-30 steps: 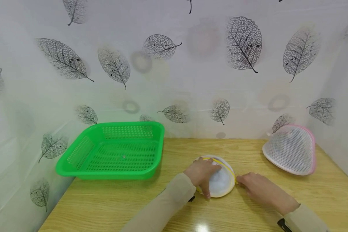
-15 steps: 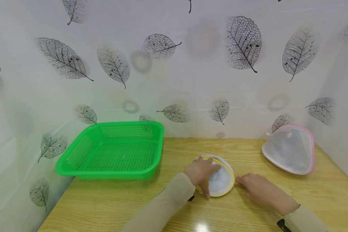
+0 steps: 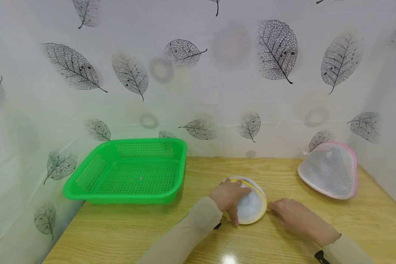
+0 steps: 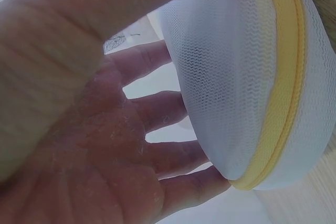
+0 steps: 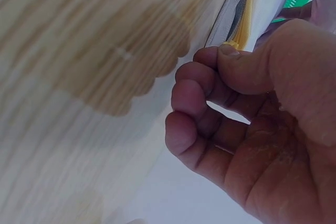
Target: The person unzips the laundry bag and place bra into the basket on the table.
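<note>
A small round white mesh laundry bag [image 3: 250, 209] with a yellow zip [image 4: 286, 72] lies on the wooden table, right of centre. My left hand [image 3: 228, 198] rests on its left part with fingers spread. Seen from the left wrist, those fingers are nearly straight, their tips against the mesh, and the palm stands off it. At the bag's right edge my right hand [image 3: 295, 216] pinches the end of the zip [image 5: 232, 43] between thumb and forefinger, the other fingers curled below. The zip stands partly open near this end in the right wrist view.
A green perforated plastic basket [image 3: 138, 200] stands at the left, with a tiny speck on its floor. On the far right lies another white mesh bag [image 3: 330, 170] with pink trim. A leaf-patterned curtain [image 3: 198, 91] closes off the back and sides.
</note>
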`<state>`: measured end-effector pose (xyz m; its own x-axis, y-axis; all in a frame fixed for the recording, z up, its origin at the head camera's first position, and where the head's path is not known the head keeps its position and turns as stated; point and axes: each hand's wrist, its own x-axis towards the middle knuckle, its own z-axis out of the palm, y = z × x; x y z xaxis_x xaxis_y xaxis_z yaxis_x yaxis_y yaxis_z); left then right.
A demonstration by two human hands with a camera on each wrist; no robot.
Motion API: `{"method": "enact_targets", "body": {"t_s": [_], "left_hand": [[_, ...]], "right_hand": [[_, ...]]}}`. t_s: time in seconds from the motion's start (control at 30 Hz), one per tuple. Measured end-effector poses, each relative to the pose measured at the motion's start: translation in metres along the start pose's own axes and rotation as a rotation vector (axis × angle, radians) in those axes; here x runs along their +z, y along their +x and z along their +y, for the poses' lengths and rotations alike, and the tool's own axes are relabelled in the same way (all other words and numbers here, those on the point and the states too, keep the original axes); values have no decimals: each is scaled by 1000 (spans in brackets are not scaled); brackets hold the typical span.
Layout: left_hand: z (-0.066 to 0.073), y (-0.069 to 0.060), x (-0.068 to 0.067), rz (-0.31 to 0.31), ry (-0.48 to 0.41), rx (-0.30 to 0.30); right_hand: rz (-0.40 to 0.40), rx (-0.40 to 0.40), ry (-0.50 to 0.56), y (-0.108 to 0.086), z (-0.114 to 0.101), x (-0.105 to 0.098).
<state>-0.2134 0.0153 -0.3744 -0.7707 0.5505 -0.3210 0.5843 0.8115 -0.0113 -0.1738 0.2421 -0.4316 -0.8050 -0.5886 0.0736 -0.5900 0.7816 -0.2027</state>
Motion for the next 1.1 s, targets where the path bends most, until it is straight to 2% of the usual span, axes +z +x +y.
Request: {"method": "enact_targets", "body": {"t_s": [0.3, 0.57, 0.83, 1.1], "left_hand": [[1, 0, 1, 10, 1, -3], [1, 0, 0, 8, 23, -10], [1, 0, 0, 14, 28, 4], [1, 1, 1, 4, 25, -5]], "right_hand": [[3, -5, -7, 0, 0, 1], [-59, 13, 34, -1, -3, 0], [-15, -1, 27, -2, -6, 1], [-30, 26, 10, -2, -7, 2]]}}
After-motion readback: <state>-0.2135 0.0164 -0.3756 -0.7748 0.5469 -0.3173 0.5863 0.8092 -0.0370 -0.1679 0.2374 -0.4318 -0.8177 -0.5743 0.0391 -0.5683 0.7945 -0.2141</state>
